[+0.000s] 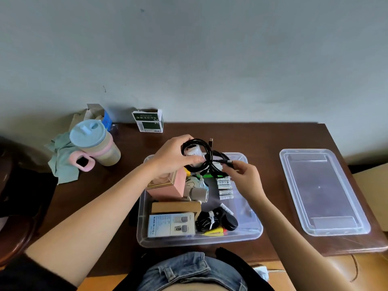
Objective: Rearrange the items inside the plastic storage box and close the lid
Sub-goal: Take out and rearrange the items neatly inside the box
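Dark brown wood makes up the table (262, 139), which is set against a plain grey wall. At the centre of the table a clear plastic storage box (255, 232) is seen, uncovered and already holding goods. Its clear plastic lid (323, 192) lies flat on the table at three o'clock from the box, well apart from it.

Above the far end of the box, at twelve o'clock, a coiled black cable (204, 158) is held up. The coil is gripped by the left hand (174, 158), its fingers curled round the loop, while the free plug end is pinched between thumb and fingertips of the right hand (247, 177).

Inside the box, a pink cardboard carton (172, 187) stands at ten o'clock, a white printed product box (171, 224) lies at seven o'clock, a tied black cord bundle (207, 222) rests at six o'clock, and a row of white batteries (225, 187) is placed near the middle.

A lidded beige tumbler with a pale blue cap (94, 143) stands at ten o'clock from the box, and a small green-and-white carton (148, 120) at twelve o'clock by the wall.

The task is judged to be midway: the sorting is under way, the cable has yet to be laid in, and the lid has yet to be fitted.
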`<state>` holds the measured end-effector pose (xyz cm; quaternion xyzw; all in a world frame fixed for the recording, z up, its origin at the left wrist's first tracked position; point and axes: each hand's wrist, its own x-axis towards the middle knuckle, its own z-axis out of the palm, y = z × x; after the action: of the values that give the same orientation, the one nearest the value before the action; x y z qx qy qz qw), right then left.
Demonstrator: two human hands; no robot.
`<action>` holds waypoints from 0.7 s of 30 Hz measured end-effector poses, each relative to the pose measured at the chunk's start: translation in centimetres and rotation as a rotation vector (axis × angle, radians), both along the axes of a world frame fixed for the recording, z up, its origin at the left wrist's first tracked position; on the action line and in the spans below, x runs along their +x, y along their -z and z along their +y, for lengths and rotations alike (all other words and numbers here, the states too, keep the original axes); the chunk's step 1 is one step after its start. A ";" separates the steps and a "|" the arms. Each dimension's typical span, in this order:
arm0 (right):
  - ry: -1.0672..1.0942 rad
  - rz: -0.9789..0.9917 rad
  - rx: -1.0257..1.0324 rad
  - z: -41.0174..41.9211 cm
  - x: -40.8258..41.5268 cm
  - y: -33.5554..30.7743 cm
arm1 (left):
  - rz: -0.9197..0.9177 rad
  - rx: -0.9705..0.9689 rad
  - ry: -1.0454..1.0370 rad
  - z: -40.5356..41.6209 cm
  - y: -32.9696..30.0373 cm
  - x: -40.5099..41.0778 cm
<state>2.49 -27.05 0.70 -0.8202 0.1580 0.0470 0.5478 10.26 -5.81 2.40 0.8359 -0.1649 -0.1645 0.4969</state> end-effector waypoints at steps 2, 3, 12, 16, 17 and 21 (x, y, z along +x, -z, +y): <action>0.020 0.002 0.154 0.7 0.2 -0.3 | 0.018 -0.040 0.011 -0.2 -0.4 0.0; 0.003 0.001 0.201 1.1 0.4 -0.4 | 0.029 -0.050 0.025 -0.3 -0.5 0.0; -0.176 0.043 0.467 2.9 1.3 -0.4 | 0.217 0.051 0.087 0.8 -1.0 0.2; -0.242 0.095 0.512 3.4 1.6 0.0 | 0.218 0.027 0.018 1.4 -0.5 0.0; -0.252 0.100 0.514 3.5 1.6 0.0 | 0.211 0.030 0.007 1.5 -0.4 -0.1; -0.306 0.093 0.482 4.1 1.8 0.0 | 0.137 0.045 -0.018 2.0 0.0 -0.4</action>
<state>4.28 -22.99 0.72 -0.6775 0.0418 0.2029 0.7057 9.88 -3.80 2.41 0.8352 -0.1192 -0.2204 0.4896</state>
